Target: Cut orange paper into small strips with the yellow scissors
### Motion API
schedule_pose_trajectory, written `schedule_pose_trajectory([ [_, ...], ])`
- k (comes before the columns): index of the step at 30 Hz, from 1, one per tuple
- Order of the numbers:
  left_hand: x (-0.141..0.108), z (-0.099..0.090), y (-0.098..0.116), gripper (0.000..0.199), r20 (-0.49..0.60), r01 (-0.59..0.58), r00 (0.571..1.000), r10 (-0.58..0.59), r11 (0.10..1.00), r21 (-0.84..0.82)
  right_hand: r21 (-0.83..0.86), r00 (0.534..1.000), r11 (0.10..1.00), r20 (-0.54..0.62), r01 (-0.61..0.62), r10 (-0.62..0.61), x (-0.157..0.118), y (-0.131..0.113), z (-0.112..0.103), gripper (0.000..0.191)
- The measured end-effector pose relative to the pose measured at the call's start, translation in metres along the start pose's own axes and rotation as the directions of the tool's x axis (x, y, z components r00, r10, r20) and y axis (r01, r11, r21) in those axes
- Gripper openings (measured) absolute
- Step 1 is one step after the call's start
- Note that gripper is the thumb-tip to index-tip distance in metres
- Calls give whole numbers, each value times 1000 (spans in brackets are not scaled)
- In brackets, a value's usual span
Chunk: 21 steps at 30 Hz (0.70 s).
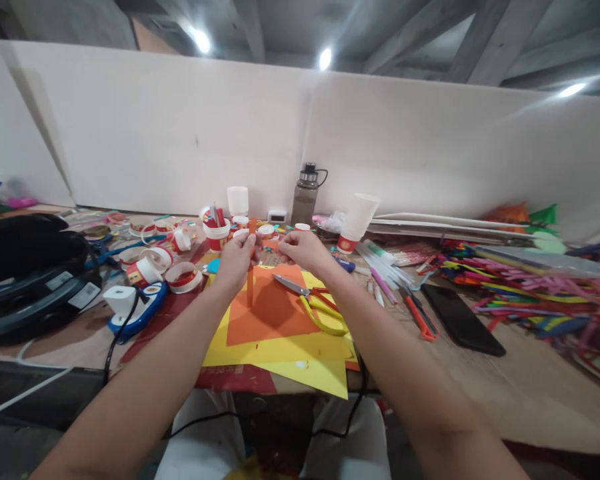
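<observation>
An upright orange paper strip (251,287) is pinched in my left hand (237,259), its ends showing above and below the fingers. To the right, my right hand (303,250) is closed, fingertips together and apart from the strip; whatever they hold is too small to make out. Below both hands lies an orange sheet (265,323) on top of yellow sheets (300,347). Scissors with yellow handles (320,313) rest on the right part of the sheets, blades pointing left.
Paper cups (359,217), a dark bottle (305,197) and a pen cup (217,235) stand behind. At right lie a phone (463,320), a red cutter (420,317) and colourful pipe cleaners (525,283). A blue-and-white power strip (140,310) and cut cup rings (183,277) are left.
</observation>
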<state>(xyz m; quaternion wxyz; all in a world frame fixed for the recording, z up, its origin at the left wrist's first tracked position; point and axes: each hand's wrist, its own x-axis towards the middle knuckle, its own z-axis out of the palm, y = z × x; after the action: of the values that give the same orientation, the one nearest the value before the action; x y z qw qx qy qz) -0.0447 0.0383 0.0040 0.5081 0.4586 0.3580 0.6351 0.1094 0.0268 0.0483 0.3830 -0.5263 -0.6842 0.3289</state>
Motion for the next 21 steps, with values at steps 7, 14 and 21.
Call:
schedule_pose_trajectory([
  [7, -15, 13, -1, 28, 250, 24, 966, -68, 984, 175, 235, 992, 964, 21, -123, 121, -14, 14, -1, 18],
  [14, -10, 12, 7, 20, 321, 298, 925, -202, 911, -286, 468, 939, 858, 146, 212, -311, -15, 20, -3, 49],
  [21, -14, 14, 4, 12, 434, 407, 862, -262, 867, -287, 314, 952, 903, -6, 294, -307, -11, 26, 0, 16],
])
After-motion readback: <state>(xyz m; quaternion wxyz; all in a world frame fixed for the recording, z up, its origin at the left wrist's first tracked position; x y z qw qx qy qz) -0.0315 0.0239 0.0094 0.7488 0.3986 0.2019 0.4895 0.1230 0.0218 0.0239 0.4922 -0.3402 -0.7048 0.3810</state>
